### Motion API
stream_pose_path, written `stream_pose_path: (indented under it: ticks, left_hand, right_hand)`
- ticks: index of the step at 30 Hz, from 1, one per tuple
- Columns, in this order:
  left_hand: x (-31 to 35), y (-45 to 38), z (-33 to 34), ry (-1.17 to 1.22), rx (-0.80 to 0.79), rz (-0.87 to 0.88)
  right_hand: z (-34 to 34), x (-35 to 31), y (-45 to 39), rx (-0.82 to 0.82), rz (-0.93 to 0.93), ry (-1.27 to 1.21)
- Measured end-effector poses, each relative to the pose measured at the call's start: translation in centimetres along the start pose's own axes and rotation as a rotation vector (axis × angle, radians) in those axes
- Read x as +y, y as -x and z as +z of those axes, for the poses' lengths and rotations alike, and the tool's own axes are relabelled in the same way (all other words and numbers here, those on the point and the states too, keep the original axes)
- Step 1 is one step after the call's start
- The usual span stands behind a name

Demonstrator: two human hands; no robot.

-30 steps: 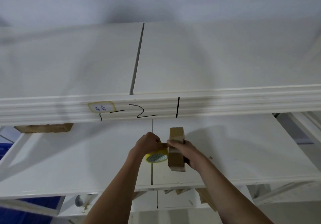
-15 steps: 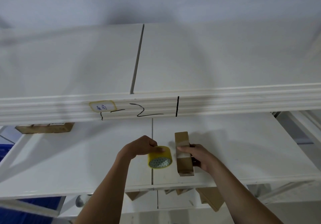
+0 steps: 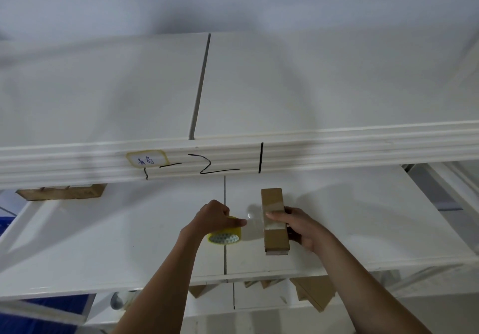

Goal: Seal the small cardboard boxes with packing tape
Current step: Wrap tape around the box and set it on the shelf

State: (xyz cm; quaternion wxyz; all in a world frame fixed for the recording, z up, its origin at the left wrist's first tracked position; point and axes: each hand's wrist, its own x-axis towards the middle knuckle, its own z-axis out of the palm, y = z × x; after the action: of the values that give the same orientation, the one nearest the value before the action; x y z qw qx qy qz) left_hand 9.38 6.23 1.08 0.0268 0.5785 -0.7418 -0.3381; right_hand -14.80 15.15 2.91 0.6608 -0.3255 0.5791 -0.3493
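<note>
Two hands work: left hand (image 3: 213, 217) grips the yellow tape roll (image 3: 225, 235); at its three o'clock, right hand (image 3: 298, 226) clasps the cardboard box (image 3: 273, 219), long axis twelve-to-six.

1. Our left hand (image 3: 216, 217) sits knuckles-up, fingers curled round the tape roll (image 3: 225, 235), thumb pointing toward 3 o'clock.
2. Our right hand (image 3: 300, 226) grips the small cardboard box (image 3: 273, 221) from its 3 o'clock side, thumb pressed across the top.
3. Both bare forearms rise from 6 o'clock, converging toward 12, hands near but apart.
</note>
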Motion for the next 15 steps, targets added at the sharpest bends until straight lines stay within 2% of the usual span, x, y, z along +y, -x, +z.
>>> stream_pose_path:
  ticks: [15]
  left_hand:
    - [2.3, -0.8, 0.0, 0.052, -0.034, -0.009]
  right_hand:
    - [1.5, 0.6, -1.1, -0.048, 0.01, -0.261]
